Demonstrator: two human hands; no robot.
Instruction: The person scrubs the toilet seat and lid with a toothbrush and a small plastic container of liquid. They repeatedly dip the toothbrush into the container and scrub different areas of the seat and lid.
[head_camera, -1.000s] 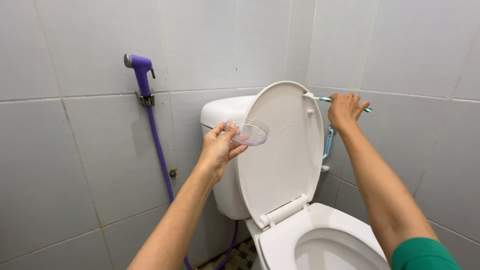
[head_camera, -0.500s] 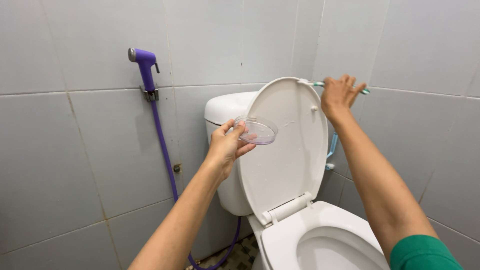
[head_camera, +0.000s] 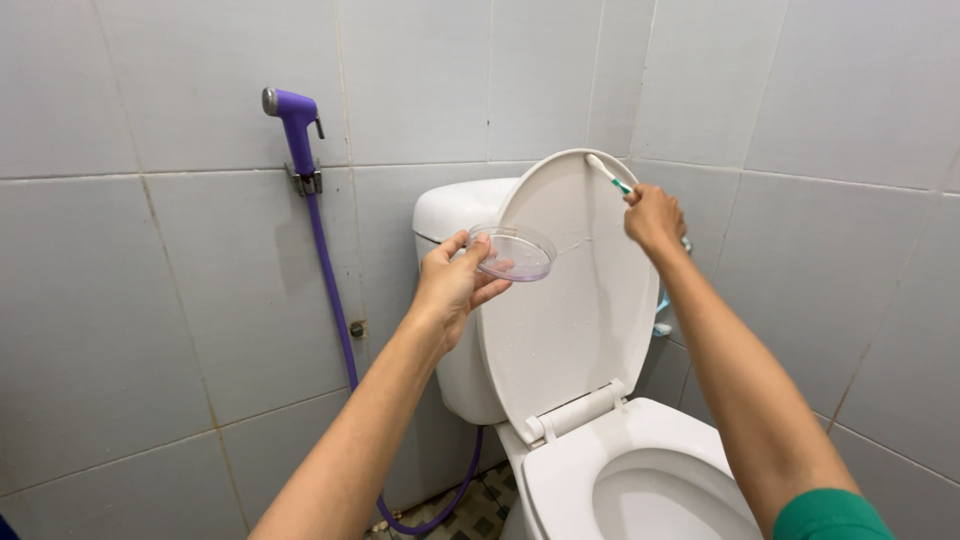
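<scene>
My left hand (head_camera: 452, 283) holds a shallow clear plastic dish (head_camera: 515, 252) level, in front of the raised white toilet lid (head_camera: 575, 300). My right hand (head_camera: 654, 217) grips a toothbrush (head_camera: 607, 172) with a green and white handle. Its head rests against the top right edge of the lid. The lid stands upright against the white cistern (head_camera: 455, 215). Below it lie the white seat and bowl (head_camera: 640, 480).
A purple hand sprayer (head_camera: 294, 120) hangs in a wall bracket at the left, and its purple hose (head_camera: 336, 300) runs down to the floor. Grey tiled walls (head_camera: 150, 300) close in on both sides. A light blue fitting (head_camera: 662, 310) sits on the wall behind the lid.
My right hand has dropped lower and turned, so the toothbrush now angles up against the lid's top edge instead of lying level. The dish in my left hand has hardly moved.
</scene>
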